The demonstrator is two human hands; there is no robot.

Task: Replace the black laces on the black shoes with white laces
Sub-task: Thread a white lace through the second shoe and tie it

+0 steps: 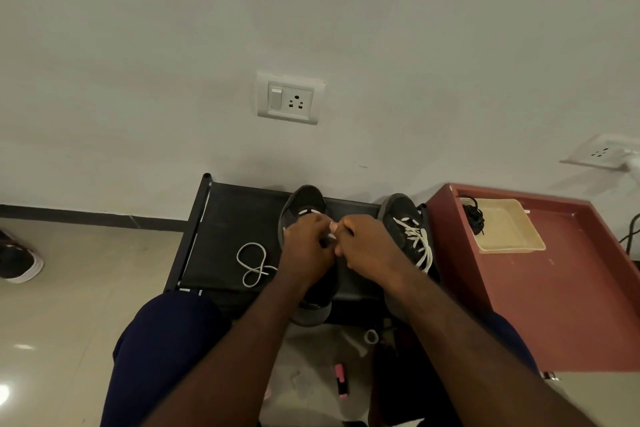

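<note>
Slippage at the fingertips is the likeliest trouble. The tip of the white lace [258, 269] is small, and if the pinch loosens as it is fed to an eyelet, it could miss the hole or enter the wrong one and spoil the crossing pattern. The slack could also twist or snag.

The right hand [367, 248] has its fingers curled tight and seems to pinch the lace tip between thumb and forefinger. The left hand [306, 248] curls over the upper of the centre shoe [304, 199] and grips it; what lies under those fingers is hidden. The two hands nearly touch above this shoe.

Left of the centre shoe, the lace's slack lies looped on the black rack [228, 218]. Just right of it stands the second shoe [398, 215], already laced in white. Farther right, the black laces [472, 217] sit in a tray [512, 239] on a red cabinet [561, 305].
</note>
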